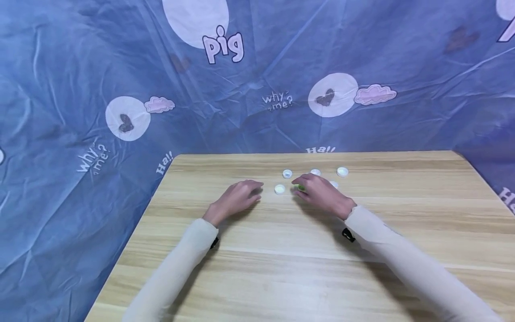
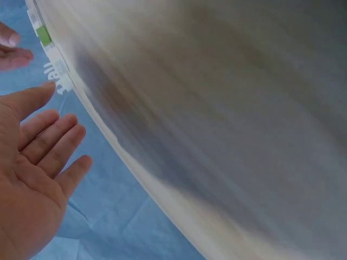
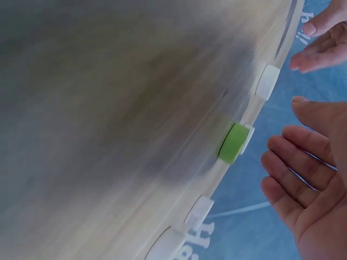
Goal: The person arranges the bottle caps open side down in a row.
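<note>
The left hand (image 1: 238, 197) hovers over the pale wood-grain tabletop (image 1: 257, 281), its fingers relaxed and slightly bent, the thumb apart from them, nothing between them; the white round shallow cap with a raised rim (image 1: 279, 189) lies on the wood nearest to it, just beyond its fingertips and apart from them. The right hand (image 1: 322, 193) hangs with fingers loosely extended and the thumb set apart, gripping nothing; the bright green round cap (image 3: 234, 143) sits on the tabletop just before its thumb and fingers, partly hidden by them in the head view, while the right wrist view shows a gap between the fingertips and the cap.

Other white round caps lie about the right hand; one (image 1: 287, 174) is beyond the gap between the two hands, a second (image 1: 315, 171) is partly covered by the right hand, a third (image 1: 342, 171) lies farther to the right, and a fourth (image 1: 334, 184) shows only in part behind the knuckles.

Long off-white sleeves (image 1: 410, 259) cover both forearms; a small black piece (image 1: 348, 235) shows under the right cuff; a wrinkled blue printed cloth (image 1: 60, 188) hangs behind the table, bearing the word "pig" (image 1: 223, 45), pale circles and pink clouds.
</note>
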Action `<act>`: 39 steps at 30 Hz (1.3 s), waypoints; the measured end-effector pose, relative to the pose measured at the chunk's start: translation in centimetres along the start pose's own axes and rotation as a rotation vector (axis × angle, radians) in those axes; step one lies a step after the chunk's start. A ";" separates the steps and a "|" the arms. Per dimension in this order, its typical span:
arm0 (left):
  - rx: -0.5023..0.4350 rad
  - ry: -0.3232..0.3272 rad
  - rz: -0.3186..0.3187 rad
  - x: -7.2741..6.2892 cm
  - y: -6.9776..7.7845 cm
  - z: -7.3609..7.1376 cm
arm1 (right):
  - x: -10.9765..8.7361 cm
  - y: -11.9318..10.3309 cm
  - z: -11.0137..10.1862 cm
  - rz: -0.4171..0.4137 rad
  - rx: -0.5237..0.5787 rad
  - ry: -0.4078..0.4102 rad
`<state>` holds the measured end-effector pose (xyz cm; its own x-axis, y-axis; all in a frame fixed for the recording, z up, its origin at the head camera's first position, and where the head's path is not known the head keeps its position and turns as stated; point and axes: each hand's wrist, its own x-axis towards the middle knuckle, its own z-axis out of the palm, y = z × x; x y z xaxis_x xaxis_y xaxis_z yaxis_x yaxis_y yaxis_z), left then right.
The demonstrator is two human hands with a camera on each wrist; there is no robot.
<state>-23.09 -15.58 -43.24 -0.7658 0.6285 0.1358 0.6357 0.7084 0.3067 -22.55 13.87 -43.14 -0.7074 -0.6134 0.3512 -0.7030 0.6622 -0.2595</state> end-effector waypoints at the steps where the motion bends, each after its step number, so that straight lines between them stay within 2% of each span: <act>1: 0.004 -0.011 0.001 0.2 0.1 0.1 | 0.2 0.0 0.1 -0.004 -0.004 -0.006; 6: 0.016 -0.053 0.007 1.5 0.8 0.2 | 1.2 -0.2 0.5 -0.010 -0.013 -0.027; 13: 0.062 -0.078 -0.018 2.9 1.1 0.3 | 2.3 -0.4 1.0 -0.034 -0.006 -0.049; 20: 0.072 -0.083 -0.007 4.1 1.6 0.4 | 2.8 0.0 1.6 -0.026 -0.022 -0.054; 39: 0.081 -0.103 -0.003 5.3 1.9 1.5 | 2.9 0.7 2.1 -0.056 0.006 -0.072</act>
<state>-25.82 -10.43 -43.32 -0.7562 0.6534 0.0360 0.6426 0.7310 0.2296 -25.29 11.63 -44.23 -0.6701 -0.6788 0.3002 -0.7420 0.6233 -0.2468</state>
